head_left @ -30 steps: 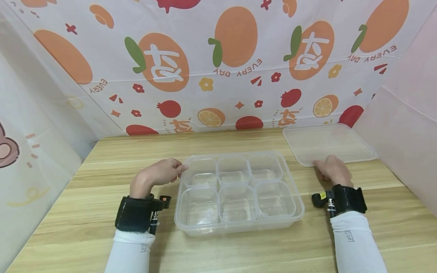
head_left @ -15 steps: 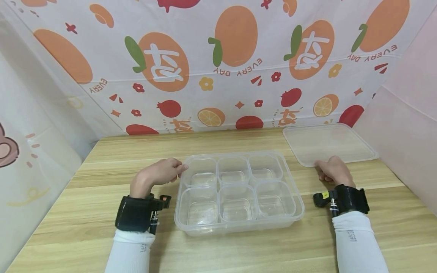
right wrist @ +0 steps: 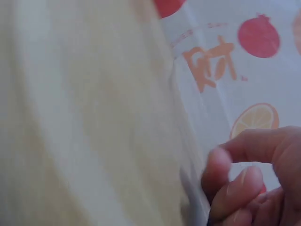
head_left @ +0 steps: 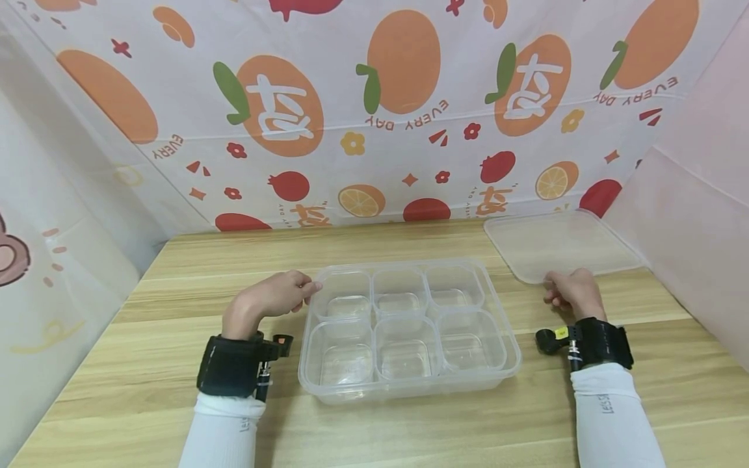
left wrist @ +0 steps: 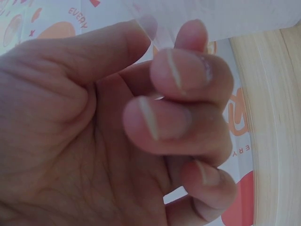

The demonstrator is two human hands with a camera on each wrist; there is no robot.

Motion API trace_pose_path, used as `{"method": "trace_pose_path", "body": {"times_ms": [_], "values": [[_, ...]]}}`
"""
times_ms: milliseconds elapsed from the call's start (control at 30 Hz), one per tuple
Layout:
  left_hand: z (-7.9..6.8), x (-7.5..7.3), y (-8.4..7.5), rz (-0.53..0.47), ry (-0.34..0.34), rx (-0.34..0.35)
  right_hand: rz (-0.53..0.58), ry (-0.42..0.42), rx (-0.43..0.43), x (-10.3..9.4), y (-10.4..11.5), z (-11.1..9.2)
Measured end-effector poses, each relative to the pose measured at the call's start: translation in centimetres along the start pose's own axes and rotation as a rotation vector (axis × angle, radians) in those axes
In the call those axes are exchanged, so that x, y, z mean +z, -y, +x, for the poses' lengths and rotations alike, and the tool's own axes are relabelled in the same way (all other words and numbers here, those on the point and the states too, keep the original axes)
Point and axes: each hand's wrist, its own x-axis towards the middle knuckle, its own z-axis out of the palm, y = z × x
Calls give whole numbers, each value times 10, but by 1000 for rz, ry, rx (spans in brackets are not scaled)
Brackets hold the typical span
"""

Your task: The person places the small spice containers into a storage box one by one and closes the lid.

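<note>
A clear plastic container point(head_left: 363, 394) stands on the wooden table, holding several open compartments in two rows, with nothing seen inside them. My left hand point(head_left: 275, 296) grips its left rim near the far corner, with the thumb over the edge. In the left wrist view the fingers point(left wrist: 188, 117) curl in below the container wall point(left wrist: 244, 19). Flat at the back right lies a translucent lid point(head_left: 556, 247). At its near edge my right hand point(head_left: 576, 292) pinches it between thumb and fingers. The right wrist view shows that lid edge point(right wrist: 192, 193) blurred beside the fingertips.
The wooden table point(head_left: 175, 390) extends around the container and toward the front. A fruit-print cloth point(head_left: 328, 182) hangs along the table's back edge. Pale cloth sides point(head_left: 702, 214) close off the right and left.
The right hand has shifted slightly right, and the lid's near edge has moved a little with it, seemingly raised. My left hand and the container have stayed in place.
</note>
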Motion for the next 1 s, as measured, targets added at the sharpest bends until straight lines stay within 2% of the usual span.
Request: {"method": "trace_pose_path", "body": {"times_ms": [133,333,400,500,700,833,1000], "values": [[0,0,-1,-4,1,4,225,-55,42,3,0,2],[0,0,0,-13,6,23,308,-113,67,5,2,5],[-1,0,0,-6,4,28,359,-101,58,5,3,5],[-2,-1,0,2,4,30,494,-50,57,4,2,6],[-2,-1,-1,3,4,13,797,37,127,-3,1,5],[-2,-1,-1,3,2,5,895,61,156,-4,1,5],[-1,-1,0,0,3,-1,936,59,163,-3,2,6]]}}
